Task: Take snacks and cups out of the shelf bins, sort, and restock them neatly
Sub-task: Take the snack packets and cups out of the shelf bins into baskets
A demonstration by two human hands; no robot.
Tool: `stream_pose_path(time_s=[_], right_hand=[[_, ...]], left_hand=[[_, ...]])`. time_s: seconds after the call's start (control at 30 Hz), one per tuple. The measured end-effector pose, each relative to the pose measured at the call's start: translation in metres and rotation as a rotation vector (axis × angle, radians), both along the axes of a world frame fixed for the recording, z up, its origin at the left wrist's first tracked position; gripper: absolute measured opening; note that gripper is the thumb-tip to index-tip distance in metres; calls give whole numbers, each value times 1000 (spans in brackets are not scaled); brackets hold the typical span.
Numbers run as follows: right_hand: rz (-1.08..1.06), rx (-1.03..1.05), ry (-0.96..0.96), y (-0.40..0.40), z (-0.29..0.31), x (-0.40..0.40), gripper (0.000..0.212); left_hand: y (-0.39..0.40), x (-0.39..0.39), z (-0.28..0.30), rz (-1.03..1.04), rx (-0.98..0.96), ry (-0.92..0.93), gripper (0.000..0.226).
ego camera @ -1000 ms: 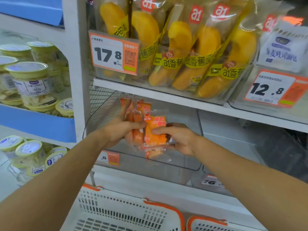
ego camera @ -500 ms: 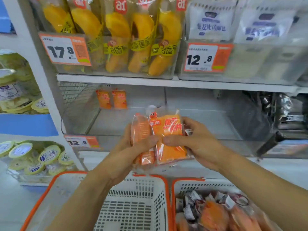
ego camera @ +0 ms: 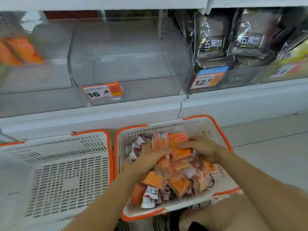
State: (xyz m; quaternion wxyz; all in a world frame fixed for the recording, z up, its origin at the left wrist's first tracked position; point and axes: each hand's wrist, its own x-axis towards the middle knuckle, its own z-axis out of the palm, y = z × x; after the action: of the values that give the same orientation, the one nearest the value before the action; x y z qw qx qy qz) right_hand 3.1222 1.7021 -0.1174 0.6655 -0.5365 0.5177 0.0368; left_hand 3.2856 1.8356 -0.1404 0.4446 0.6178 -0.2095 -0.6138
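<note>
packets (ego camera: 179, 145), a small bundle of orange snack packs, sit between both hands right over the far half of the right basket (ego camera: 221, 130). left hand (ego camera: 150, 158) curls round the bundle's left side, thumb across the front; right hand (ego camera: 200, 147) grips the right side, fingers laid over the top pack. both pinch the same bundle, so neither is nearer than the other. the packs stand roughly upright, long axis running away from the person and slightly tilted, lower ends touching or nearly touching the heap (ego camera: 176, 179) of orange packs and small cups (ego camera: 150, 195) already lying in that basket.

judged from this, the bundle is about to be let go onto the heap. the drop is straight down, and the heap is loose and uneven, so the packs will likely slide and fall flat.

only the head view is given. left basket (ego camera: 55, 172) stands just beside the right one, rims close, and looks bare inside. both rest on the floor (ego camera: 270, 147) below the shelf (ego camera: 100, 112). above, a clear bin (ego camera: 130, 64) with a price tag (ego camera: 102, 90) looks emptied; the bin to its left holds a couple of orange packs (ego camera: 21, 50), blurred. dark bags (ego camera: 231, 37) fill the bin to the right.
</note>
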Motion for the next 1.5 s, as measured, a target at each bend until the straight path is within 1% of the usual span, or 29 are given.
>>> stream_pose_path(time_s=[0.03,0.07,0.13,0.17,0.2,0.23,0.33,0.37,0.43,0.5,0.53,0.6,0.63,0.7,0.77,0.83,0.97,1.03,1.07,1.13,1.23,1.33,1.37,1.4,1.47,1.5], right_hand=[[26,-107,54,-9,-5,-6,66],[68,-225,130,-17,-10,-12,74],[233,-415,308,-31,-14,-19,90],[334,-462,367,-37,-18,-22,97],[417,-477,409,-42,-22,-25,101],[474,-479,433,-47,-25,-26,102],[596,-523,487,-58,-25,-24,88],[626,-551,504,-60,-22,-21,82],[662,-599,528,-63,-9,-14,71],[682,-647,509,-64,1,-8,63],[679,-675,472,-65,5,-5,60],[635,-742,323,-62,14,3,50],[599,-770,221,-58,18,9,42],[518,-803,12,-47,26,25,23],[450,-806,-174,-27,41,49,15],[411,-823,-333,-4,65,79,17],[451,-905,-582,38,123,156,25],[504,-973,-637,52,145,206,28],[542,-1024,-625,57,155,232,30],[642,-1106,-524,59,165,289,34],[789,-1189,-236,49,168,376,52],[898,-1201,52,38,163,448,74],[909,-1198,122,31,161,468,78],[920,-1192,185,24,159,486,82],[969,-1208,308,5,154,515,90],[1007,-1219,364,-7,151,526,93]], left_hand=[[-5,-6,-3,-28,-6,-155,36],[-9,-12,-4,-79,-13,-324,39],[-13,-14,-15,-270,70,-658,84],[-14,-14,-18,-343,127,-761,94],[-14,-13,-27,-380,170,-815,95],[-14,-12,-33,-382,196,-822,94],[-12,-10,-45,-292,237,-874,84],[-11,-11,-48,-254,266,-874,85],[-10,-9,-54,-179,317,-820,98],[-12,-6,-57,-191,314,-823,99],[-13,-2,-57,-198,298,-845,98],[-14,12,-46,-133,238,-842,91],[-14,21,-38,-76,183,-844,80],[-10,42,-10,30,53,-884,48],[-2,67,23,150,-59,-914,22],[11,97,60,283,-156,-965,8],[43,175,124,473,-266,-1071,5],[53,223,147,532,-285,-1146,4],[55,247,155,551,-285,-1174,6],[55,294,162,540,-233,-1205,14],[54,360,158,434,-84,-1231,30],[46,419,148,364,16,-1237,51],[39,439,143,338,34,-1217,62],[34,453,141,306,57,-1190,79],[21,485,126,278,67,-1190,124],[15,499,118,287,64,-1210,135]])
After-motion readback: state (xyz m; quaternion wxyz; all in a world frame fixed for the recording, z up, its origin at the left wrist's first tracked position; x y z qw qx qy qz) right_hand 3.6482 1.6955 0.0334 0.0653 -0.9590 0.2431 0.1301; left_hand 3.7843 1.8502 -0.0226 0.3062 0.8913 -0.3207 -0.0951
